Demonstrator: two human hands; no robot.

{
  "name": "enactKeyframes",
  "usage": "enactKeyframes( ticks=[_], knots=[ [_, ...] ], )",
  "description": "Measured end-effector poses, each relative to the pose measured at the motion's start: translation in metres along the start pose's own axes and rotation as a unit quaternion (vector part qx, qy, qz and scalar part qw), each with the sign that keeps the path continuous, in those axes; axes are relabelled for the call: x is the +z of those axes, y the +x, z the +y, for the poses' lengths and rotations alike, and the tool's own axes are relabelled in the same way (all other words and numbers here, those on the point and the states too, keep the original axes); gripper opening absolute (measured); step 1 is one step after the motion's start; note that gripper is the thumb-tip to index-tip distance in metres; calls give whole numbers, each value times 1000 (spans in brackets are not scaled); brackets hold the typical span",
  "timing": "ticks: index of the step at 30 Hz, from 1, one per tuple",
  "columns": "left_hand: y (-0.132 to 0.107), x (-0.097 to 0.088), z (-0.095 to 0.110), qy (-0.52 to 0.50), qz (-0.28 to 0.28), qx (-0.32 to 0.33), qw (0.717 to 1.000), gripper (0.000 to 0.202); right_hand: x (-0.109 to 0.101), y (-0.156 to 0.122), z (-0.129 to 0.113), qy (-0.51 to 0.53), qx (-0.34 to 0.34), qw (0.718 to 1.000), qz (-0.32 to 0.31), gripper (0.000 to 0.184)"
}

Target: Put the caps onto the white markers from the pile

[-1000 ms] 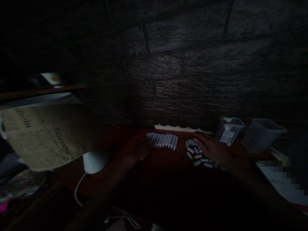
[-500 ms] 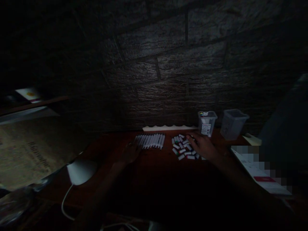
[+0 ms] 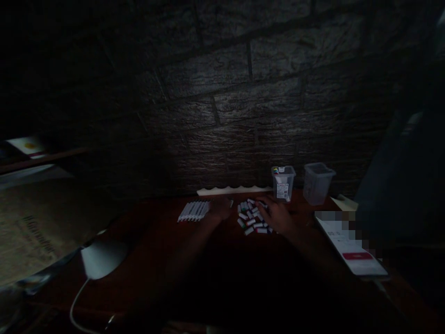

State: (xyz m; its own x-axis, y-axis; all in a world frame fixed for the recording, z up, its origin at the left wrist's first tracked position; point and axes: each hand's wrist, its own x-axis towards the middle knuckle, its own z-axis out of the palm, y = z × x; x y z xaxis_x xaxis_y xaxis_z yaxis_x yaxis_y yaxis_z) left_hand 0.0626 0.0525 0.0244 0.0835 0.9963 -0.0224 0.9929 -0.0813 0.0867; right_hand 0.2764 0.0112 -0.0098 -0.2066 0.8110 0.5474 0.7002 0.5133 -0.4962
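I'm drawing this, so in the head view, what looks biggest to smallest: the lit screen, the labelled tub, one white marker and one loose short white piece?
1. Lit screen, perhaps because it seems nearer
2. Labelled tub
3. White marker, one in the row
4. Short white piece, one lying loose

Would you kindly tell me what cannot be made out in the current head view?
All in the head view:
- Right end of the row of markers: hidden by the left hand, so no sure count.
- Whether the right hand grips any of the loose caps: its fingers and the darkness hide this.
- Print on the label: too small.
- Screen, upper right part: masked by pixel blocks.
- Lampshade: cut off by the left edge.
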Motion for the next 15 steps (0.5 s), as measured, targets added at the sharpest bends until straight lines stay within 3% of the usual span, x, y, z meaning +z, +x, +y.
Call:
enactKeyframes(
  ticks=[3,6,9,10,11,13,15],
  knots=[
    [6,-1,4,-38,10,-7,999,31,3,0,1,2,5,1000,1,32],
    [4,-8,0,-101,2,28,994,27,3,0,-1,15,-2,1000,4,30],
    [-5,-8,-10,-252,-15,86,964,34,1,0,-2,15,-6,1000,14,29],
    [-10,-4,-14,-396,-15,94,913,34,0,0,-3,10,-2,1000,17,28],
    [-14,1,-16,-535,-20,89,840,34,-2,1,-2,2,5,1000,20,27],
    [-23,13,-20,-701,-29,56,711,28,-5,2,-1,-15,22,999,27,23],
    [-31,24,-21,-767,-62,22,638,23,-9,2,2,-30,35,998,34,22]
  ],
)
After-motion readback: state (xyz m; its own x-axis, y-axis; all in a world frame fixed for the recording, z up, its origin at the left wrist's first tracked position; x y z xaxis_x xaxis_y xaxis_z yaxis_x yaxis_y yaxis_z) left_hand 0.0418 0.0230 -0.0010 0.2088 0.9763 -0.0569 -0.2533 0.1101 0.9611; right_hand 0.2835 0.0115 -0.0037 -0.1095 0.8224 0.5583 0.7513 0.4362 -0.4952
